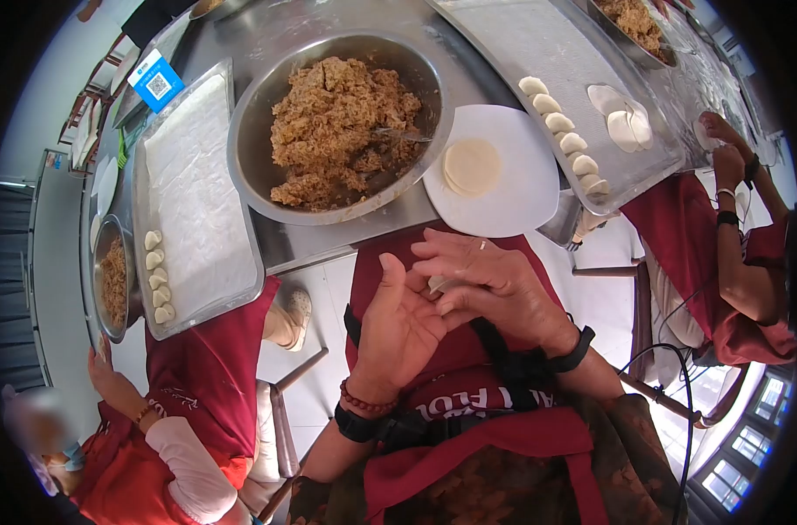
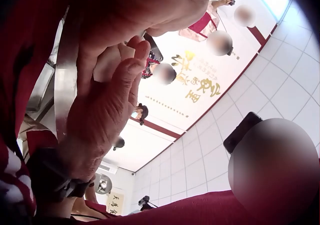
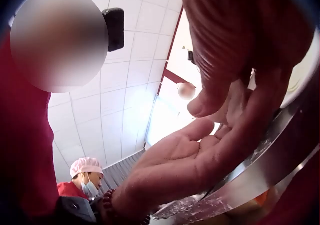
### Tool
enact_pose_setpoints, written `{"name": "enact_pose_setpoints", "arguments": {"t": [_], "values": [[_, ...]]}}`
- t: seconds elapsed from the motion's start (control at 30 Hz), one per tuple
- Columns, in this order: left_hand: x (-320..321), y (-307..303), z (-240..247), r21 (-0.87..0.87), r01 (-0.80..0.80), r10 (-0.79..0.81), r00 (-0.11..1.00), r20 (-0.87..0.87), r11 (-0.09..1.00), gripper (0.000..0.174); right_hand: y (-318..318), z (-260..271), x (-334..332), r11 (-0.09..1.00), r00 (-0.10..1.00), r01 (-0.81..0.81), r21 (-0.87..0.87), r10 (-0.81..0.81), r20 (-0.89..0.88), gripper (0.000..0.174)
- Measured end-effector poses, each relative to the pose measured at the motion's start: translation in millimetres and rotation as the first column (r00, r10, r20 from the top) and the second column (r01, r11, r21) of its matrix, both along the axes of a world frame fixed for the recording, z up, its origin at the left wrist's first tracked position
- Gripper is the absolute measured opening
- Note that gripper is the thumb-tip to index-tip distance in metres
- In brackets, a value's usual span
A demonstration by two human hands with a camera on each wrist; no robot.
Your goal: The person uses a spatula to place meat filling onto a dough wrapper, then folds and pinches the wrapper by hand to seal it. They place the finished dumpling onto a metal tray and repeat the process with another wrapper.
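In front of the apron, my two hands meet over a small dumpling (image 1: 437, 282); only a pale sliver of its dough shows between the fingers. My left hand (image 1: 403, 319) lies palm up beneath it, thumb raised and apart, its other fingertips hidden behind the right hand. From above, my right hand (image 1: 508, 284) arches over and pinches the dough between thumb and fingers. Just beyond, a white plate (image 1: 530, 206) carries a small stack of round wrappers (image 1: 473, 166). Beside it stands a large steel bowl (image 1: 241, 166) of brown filling (image 1: 342, 122) with a metal utensil (image 1: 403, 136) in it.
A floured tray (image 1: 197, 149) at the left bears several dumplings (image 1: 158, 276). Another tray (image 1: 503, 52) at the right holds a row of dumplings (image 1: 565, 136) and loose wrappers (image 1: 622, 118). People sit close on both sides. A black cable (image 1: 685, 394) loops at the right.
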State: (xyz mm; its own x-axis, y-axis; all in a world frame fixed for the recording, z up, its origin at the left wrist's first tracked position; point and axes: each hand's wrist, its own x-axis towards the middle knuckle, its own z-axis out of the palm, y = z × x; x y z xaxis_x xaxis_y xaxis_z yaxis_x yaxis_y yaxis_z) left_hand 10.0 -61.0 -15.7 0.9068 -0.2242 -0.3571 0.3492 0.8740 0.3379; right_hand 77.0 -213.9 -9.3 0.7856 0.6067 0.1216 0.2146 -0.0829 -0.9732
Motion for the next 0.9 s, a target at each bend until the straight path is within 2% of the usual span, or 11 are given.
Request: {"name": "enact_pose_setpoints", "arguments": {"t": [0.1,0.2,0.3,0.4,0.57,0.7,0.8,0.9], "values": [[-0.8,1.3,-6.9,-0.063,0.005,-0.001,0.998,0.067,0.998,0.071,-3.4,-2.7,0.5,0.996,0.993,0.025,0.083,-0.015,-0.121,0.022],[0.2,-2.4,-3.6,-0.077,-0.025,0.028,0.999,0.038,0.997,0.071,-5.2,-19.1,5.5,0.994,0.996,-0.025,0.108,0.015,0.090,0.021],[0.8,-5.2,-2.5,-0.073,-0.045,0.044,0.999,-0.008,0.996,0.071,-5.6,-18.0,5.0,1.000,0.990,0.007,0.005,-0.007,0.141,0.020],[0.1,-6.1,-3.2,-0.086,-0.079,0.080,0.997,0.008,0.993,0.069,-2.1,-15.6,2.8,0.999,0.987,0.032,0.004,-0.032,0.158,0.021],[-1.5,-6.4,-8.8,-0.129,-0.126,0.133,0.990,0.046,0.984,0.067,2.5,-5.7,0.2,0.991,0.995,0.096,0.092,-0.096,0.005,0.018],[-0.5,-11.2,-1.0,-0.088,-0.155,0.158,0.987,0.033,0.984,0.065,-1.4,-12.9,3.2,0.993,0.996,0.070,0.099,-0.075,0.043,0.016],[2.8,-9.7,10.7,0.217,-0.031,0.028,0.999,0.017,0.976,0.064,-6.9,-9.3,6.5,0.998,0.986,0.043,-0.053,-0.034,0.161,0.015],[0.3,3.5,-1.1,0.157,0.085,-0.094,0.994,0.052,0.984,0.059,-8.5,-6.4,6.9,0.996,0.983,0.010,-0.088,0.007,0.185,0.016]]}}
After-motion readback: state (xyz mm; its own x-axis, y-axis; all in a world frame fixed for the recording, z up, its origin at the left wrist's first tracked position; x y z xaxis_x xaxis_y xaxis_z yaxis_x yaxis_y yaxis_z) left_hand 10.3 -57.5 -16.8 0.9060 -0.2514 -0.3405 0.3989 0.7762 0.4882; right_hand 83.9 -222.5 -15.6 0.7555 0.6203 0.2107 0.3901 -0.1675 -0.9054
